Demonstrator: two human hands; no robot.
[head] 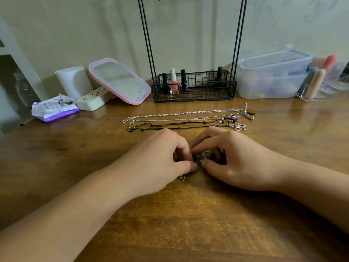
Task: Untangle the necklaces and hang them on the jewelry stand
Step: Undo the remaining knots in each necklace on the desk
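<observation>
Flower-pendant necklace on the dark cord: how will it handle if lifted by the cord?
The flower-pendant necklace probably goes limp: its thin knotted cord lies slack on the table. The metal flower would likely swing as the heavy end. It may snag the chain necklaces lying beside it.

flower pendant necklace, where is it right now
In the head view the flower pendant lies on the wooden table, right of centre, ending the nearest straightened dark cord, just beyond the right hand.

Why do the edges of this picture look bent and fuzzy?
Head view: the wide lens bows the black wire jewelry stand posts inward; the right-edge clear plastic organizer is soft; glare streaks the brown wooden table; the tangled silver chain between the hands is blurred.
</observation>
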